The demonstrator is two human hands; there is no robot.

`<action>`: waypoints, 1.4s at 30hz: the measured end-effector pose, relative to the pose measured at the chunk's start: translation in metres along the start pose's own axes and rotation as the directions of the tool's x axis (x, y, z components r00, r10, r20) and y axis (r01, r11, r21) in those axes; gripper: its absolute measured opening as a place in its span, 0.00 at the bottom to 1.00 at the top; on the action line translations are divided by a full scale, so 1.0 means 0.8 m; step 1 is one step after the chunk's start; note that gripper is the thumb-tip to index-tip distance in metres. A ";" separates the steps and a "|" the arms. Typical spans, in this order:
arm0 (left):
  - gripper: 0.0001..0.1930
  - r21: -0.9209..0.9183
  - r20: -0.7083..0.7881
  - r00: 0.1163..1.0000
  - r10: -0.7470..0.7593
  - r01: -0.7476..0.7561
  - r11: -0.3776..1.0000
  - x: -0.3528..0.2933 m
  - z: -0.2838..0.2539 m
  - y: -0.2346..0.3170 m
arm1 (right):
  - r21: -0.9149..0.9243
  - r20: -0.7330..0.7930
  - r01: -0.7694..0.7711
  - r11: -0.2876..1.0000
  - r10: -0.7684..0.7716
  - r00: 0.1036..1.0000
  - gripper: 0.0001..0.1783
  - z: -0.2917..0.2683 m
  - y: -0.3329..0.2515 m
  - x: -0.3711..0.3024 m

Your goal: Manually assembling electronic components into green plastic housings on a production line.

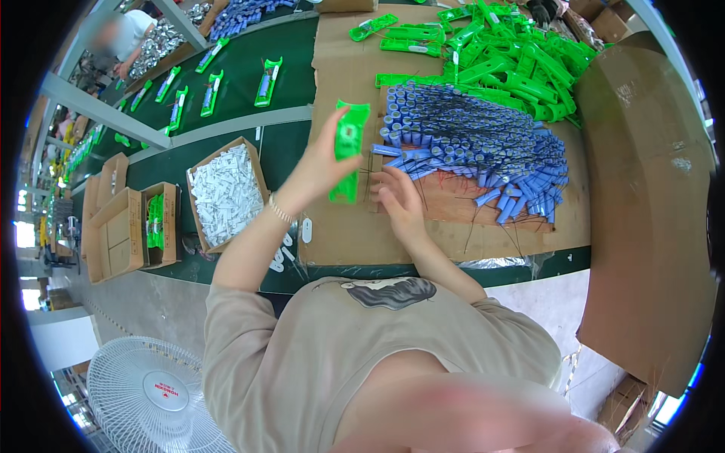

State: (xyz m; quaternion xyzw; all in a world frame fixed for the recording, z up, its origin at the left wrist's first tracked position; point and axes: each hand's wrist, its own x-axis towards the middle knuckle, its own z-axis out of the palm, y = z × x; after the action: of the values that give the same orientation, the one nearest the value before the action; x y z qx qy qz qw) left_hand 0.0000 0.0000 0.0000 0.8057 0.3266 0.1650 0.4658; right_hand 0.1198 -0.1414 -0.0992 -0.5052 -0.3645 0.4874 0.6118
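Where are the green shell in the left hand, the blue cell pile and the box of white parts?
green shell (348,151): head view, middle of its body.
blue cell pile (476,143): head view, centre of the heap.
box of white parts (198,162): head view, its cardboard rim at the upper left.

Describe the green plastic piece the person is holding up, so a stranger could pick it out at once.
Start at the brown cardboard sheet on the dark green workbench, with blue cylinders heaped on it. Just left of that heap, the left hand holds one green plastic shell upright. Unlike the green shells piled at the far end, it is lifted off the table, alone.
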 end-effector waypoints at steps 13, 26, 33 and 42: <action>0.43 0.207 -0.191 0.939 0.288 -0.248 0.946 -0.140 0.077 -0.069 | -0.078 -0.030 0.042 0.996 -0.045 0.999 0.36 -0.080 -0.132 0.021; 0.25 0.785 -0.023 0.962 0.274 -0.152 0.601 -0.169 0.124 -0.143 | -0.851 -0.519 -0.502 0.154 -0.390 0.761 0.27 -0.341 -0.216 0.532; 0.23 0.840 0.016 0.987 0.160 -0.100 0.533 -0.171 0.121 -0.129 | -0.839 -0.517 -0.545 0.005 -0.324 0.793 0.20 -0.335 -0.174 0.594; 0.24 0.697 -0.011 0.989 0.150 -0.100 0.710 -0.159 0.118 -0.123 | -0.977 0.050 0.026 -0.210 -0.109 0.993 0.23 -0.220 -0.187 0.492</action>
State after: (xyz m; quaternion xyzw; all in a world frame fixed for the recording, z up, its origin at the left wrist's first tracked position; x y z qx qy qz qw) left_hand -0.0760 -0.1122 -0.1276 0.9357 0.3245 0.0884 0.1062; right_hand 0.4208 0.1896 -0.0109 -0.7853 -0.6180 -0.0231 0.0282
